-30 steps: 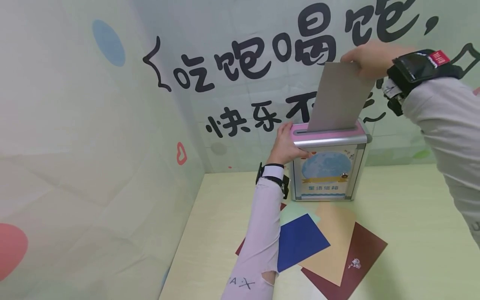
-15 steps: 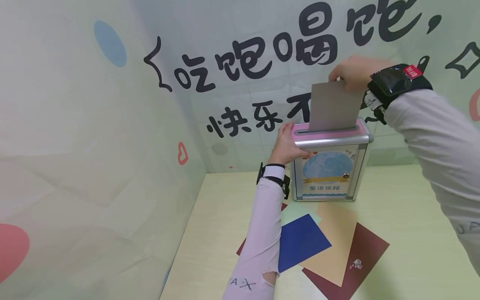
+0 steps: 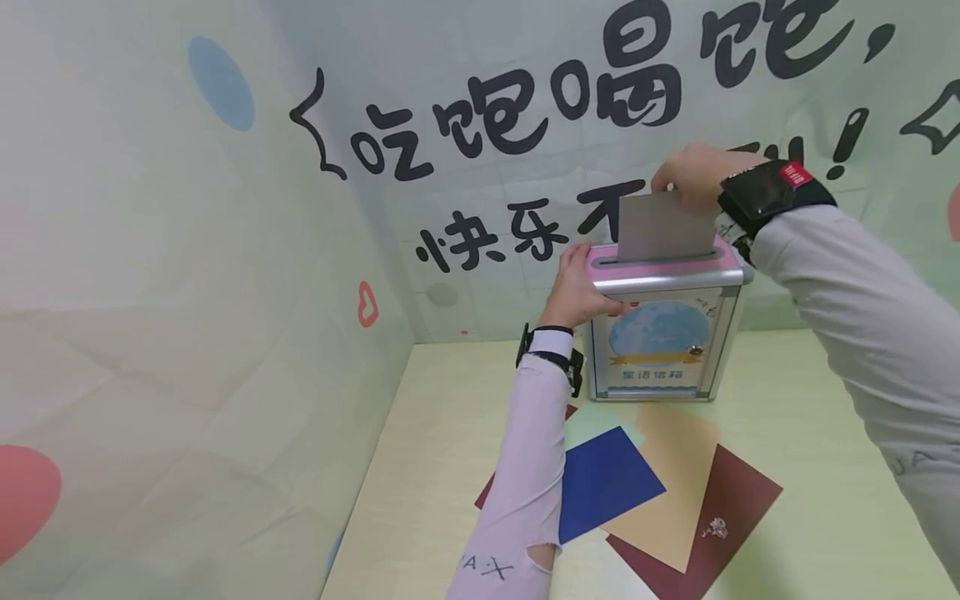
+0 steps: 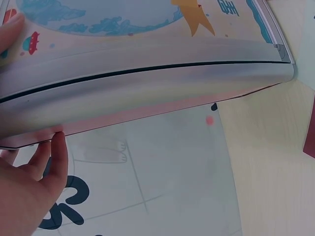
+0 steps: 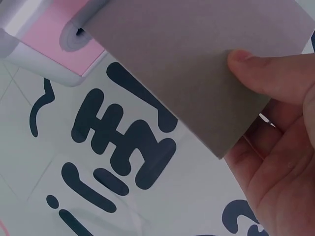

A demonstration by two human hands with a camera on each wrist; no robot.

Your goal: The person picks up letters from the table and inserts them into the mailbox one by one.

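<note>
Right hand: the right hand [image 3: 693, 177] pinches the top edge of a flat grey card sheet [image 3: 663, 226], thumb on the near face and fingers behind it, as the right wrist view shows [image 5: 275, 78].
Grey card: the grey card sheet stands upright with its lower part down in the slot of the box lid; only its upper part shows above the lid.
Left hand: the left hand [image 3: 581, 285] grips the upper left corner of the box, its fingers curled round the left end of the lid and its thumb on the front face.
Box: a silver metal letter box with a pink top and a long slot [image 3: 663, 321] stands on the desk against the back wall, a blue globe picture and a small round lock on its front panel.
Sleeves: both arms wear pale long sleeves, and each wrist carries a black strapped camera.
Papers on the desk: just in front of the box lie overlapping sheets, a dark blue paper square [image 3: 603, 483], a tan paper sheet [image 3: 671, 487], a maroon paper sheet [image 3: 712, 521] and a pale green sheet [image 3: 596, 422] partly covered by the others.
Desk: the pale yellow-green desk [image 3: 810, 467] carries the box and the papers.
Wall: the light backdrop wall [image 3: 480, 125] behind shows large black characters and coloured spots.
</note>
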